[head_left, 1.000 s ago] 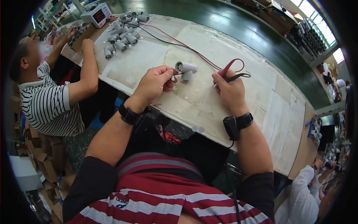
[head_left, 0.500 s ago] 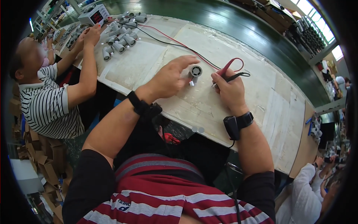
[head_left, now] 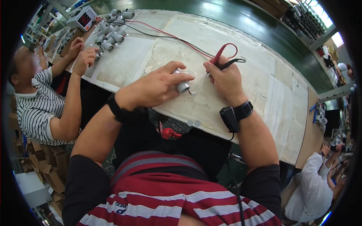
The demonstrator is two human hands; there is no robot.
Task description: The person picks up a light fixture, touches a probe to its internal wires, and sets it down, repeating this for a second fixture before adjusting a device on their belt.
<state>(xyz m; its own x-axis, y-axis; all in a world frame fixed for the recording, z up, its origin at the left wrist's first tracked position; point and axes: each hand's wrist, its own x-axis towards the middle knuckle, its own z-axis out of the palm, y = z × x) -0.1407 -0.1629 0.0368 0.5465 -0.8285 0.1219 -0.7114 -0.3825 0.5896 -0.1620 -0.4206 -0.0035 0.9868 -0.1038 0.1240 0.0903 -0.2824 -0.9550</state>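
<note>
My left hand (head_left: pixel 158 83) is closed round a small grey cylindrical fan unit (head_left: pixel 183 86), its thumb hidden behind the hand and its fingers across the top. The unit lies tilted, its round end toward me. A short wire with a white connector (head_left: pixel 193 93) sticks out beside it. To the right, my right hand (head_left: pixel 225 77) pinches a red test probe (head_left: pixel 216 59) and a black test probe (head_left: pixel 228 63) together, tips pointing down and left. The tips are apart from the connector.
Red and black leads (head_left: pixel 166 31) run across the pale worktable (head_left: pixel 249 94) toward a white power supply (head_left: pixel 81 19) at the far left. Several grey units (head_left: pixel 109 37) are heaped near it. A co-worker in a striped shirt (head_left: pixel 39 109) sits on the left, hands beside the heap.
The fan unit has tipped from grille-up to lying over, and my left fingers have closed over it. My right hand keeps both probes. The co-worker's hands have moved away from the power supply.
</note>
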